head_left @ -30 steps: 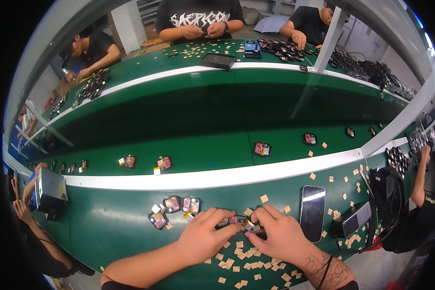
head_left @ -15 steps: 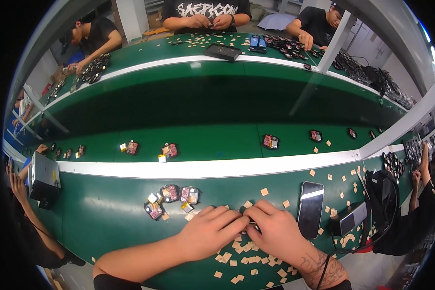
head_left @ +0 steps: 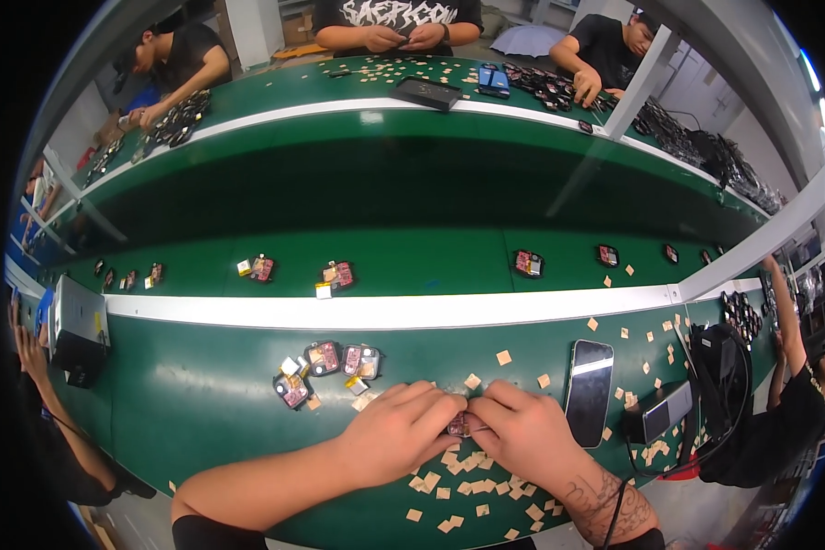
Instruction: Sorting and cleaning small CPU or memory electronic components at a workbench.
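Pinching: your left hand (head_left: 399, 431) and right hand (head_left: 527, 426), fingers closed on one little red-board module (head_left: 458, 425)
Module spot: right between your hands, over the table (head_left: 202, 367)
Phone (head_left: 589, 394): lying just right of your right hand

red-and-black device (head_left: 458, 425), green tabletop (head_left: 192, 403), tan squares (head_left: 504, 357), white rail (head_left: 385, 311), black-screened phone (head_left: 588, 403)

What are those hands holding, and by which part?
A small electronic device with a red circuit board: the left hand seems to hold its left side, the right hand its right. Exact contact is hidden.
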Tool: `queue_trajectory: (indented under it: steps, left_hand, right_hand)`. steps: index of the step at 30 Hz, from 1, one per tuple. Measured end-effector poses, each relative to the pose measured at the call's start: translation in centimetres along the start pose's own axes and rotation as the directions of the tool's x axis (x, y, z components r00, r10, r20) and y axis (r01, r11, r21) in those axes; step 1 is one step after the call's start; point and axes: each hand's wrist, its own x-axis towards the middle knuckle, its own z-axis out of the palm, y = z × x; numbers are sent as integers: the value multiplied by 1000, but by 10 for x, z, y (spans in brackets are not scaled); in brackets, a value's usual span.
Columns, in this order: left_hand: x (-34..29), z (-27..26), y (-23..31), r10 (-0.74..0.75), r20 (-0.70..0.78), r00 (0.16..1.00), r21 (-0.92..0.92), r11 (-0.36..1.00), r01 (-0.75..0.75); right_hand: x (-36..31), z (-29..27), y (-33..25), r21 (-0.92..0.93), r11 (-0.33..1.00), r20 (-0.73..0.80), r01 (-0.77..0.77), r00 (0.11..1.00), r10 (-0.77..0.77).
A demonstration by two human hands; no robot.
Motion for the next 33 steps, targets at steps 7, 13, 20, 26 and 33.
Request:
queue_trajectory:
  steps: [7, 13, 20, 26, 33]
  left_hand:
    - [-4, 4, -3, 1, 15, 1000, -32, 999, -1]
    - [-6, 7, -4, 10, 23, 1000, -50, 999, -9]
    - [-4, 8, -5, 35, 33, 999, -48, 998, -33]
    - [0, 9, -3, 10, 50, 999, -69, 998, -7]
    - [-2, 6, 0, 1, -29, 1000, 49, 999, 0]
  right_hand:
    - [1, 3, -3, 8, 999, -23, -51, 998, 51]
    - [10, 3, -5, 200, 953, 12, -229, 973, 231]
    - [25, -11, 5, 371, 847, 220, -379, 923, 317]
    - [16, -4, 8, 400, 848, 165, -348, 937, 307]
    - [-2, -28, -4, 273, 941, 15, -197, 979, 201]
